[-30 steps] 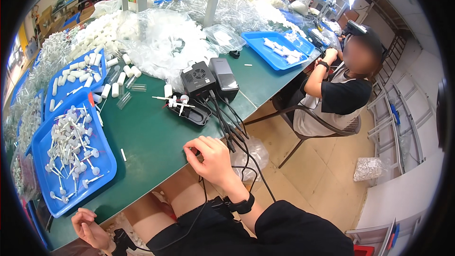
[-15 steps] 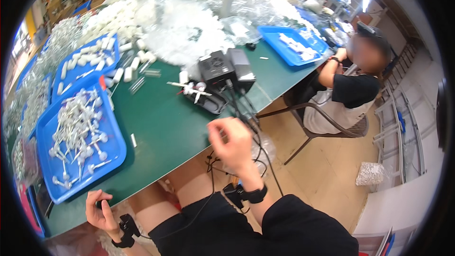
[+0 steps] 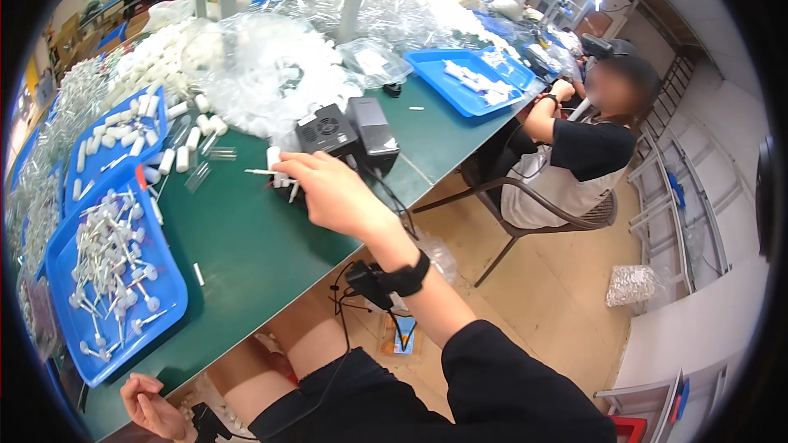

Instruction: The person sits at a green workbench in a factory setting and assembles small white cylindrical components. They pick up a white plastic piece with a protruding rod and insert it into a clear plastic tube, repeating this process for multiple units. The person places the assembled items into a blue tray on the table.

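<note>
Left hand [image 3: 152,406] low at desk edge, fingers loosely curled, holding nothing visible, well apart from work. Blue tray [image 3: 61,279] of white stemmed parts on green desk [image 3: 246,254]. Right hand [image 3: 324,189] stretched forward, fingers narrow, touching small white stemmed parts [image 3: 275,174] lying just left of fingertips, long axis left-right, beside black box units [image 3: 349,133].

My right hand [image 3: 328,193] was near the table edge 1 s ago, pulled back off the table toward my lap at 0.5 s, and now it's stretched fwd over the green table [image 3: 254,238], fingers at the small white parts [image 3: 275,168] beside the black boxes [image 3: 349,133]. Left hand [image 3: 152,406] went from lower left to lifted a bit, now low again by my thigh.
</note>
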A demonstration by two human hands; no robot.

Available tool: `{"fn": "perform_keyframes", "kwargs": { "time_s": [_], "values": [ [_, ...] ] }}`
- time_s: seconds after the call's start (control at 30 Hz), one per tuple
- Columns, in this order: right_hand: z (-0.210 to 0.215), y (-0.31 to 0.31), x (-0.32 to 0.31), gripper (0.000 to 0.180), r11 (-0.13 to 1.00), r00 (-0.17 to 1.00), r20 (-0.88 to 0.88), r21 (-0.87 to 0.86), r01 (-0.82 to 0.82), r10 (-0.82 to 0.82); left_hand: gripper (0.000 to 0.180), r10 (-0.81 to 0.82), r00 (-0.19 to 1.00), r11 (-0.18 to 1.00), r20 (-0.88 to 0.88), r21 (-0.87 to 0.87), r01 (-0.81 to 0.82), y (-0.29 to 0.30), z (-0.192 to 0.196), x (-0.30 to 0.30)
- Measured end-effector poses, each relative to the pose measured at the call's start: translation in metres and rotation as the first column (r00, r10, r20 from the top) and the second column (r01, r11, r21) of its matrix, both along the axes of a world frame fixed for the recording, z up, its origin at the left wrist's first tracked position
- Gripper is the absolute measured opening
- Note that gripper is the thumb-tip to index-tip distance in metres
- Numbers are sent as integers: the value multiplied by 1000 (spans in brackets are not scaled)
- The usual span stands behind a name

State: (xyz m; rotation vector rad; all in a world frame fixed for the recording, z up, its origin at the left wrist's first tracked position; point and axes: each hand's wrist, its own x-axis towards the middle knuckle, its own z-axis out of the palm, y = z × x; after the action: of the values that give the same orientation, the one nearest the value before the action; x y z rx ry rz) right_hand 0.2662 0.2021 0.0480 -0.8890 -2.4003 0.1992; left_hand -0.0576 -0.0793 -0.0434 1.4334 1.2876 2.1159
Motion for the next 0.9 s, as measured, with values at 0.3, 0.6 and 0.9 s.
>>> {"fn": "perform_keyframes", "kwargs": {
  "time_s": [0.3,0.6,0.9],
  "values": [
    [7,17,-18,43,1000,956,292,-16,6,-1,20,246,805,934,-540,-91,-346,26,20,46],
    [-1,22,-15,32,991,981,188,121,-64,40,20,167,920,976,-355,-74,-205,10,14,34],
    [4,25,-6,28,992,997,-18,95,-80,82,24,145,960,985,-240,-61,-164,7,6,30]
  ]
}}
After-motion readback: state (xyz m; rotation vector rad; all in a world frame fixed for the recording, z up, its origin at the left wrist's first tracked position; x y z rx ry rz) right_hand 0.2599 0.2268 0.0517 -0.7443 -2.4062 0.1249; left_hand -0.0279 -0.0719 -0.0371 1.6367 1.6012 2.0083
